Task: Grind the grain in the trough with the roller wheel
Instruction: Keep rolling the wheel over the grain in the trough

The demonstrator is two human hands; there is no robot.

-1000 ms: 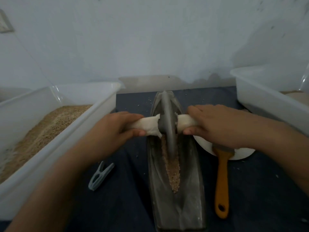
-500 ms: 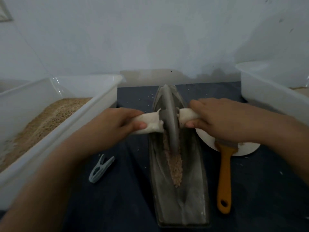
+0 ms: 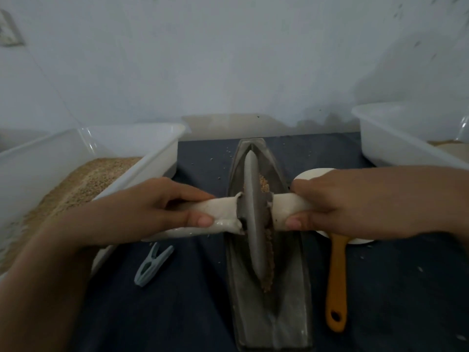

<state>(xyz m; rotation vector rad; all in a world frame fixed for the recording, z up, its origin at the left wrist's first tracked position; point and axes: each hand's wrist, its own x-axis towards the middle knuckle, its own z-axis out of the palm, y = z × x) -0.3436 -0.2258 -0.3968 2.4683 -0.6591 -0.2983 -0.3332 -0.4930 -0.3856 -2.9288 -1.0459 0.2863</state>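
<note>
Left hand [image 3: 152,212]: wrapped round the axle left of the roller wheel [image 3: 255,217], for even downward pressure.
Right hand [image 3: 337,204]: clamped likewise, right of it.
Grain [image 3: 268,265]: lined beneath the wheel, inside the trough [image 3: 291,313].

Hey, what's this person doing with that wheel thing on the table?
A person is grinding grain in a boat-shaped metal trough. The left hand and right hand each grip one end of the cloth-wrapped axle of the roller wheel, which stands on edge in the trough's groove. A tub of grain sits to the left, and an orange-handled brush lies to the right.
</note>
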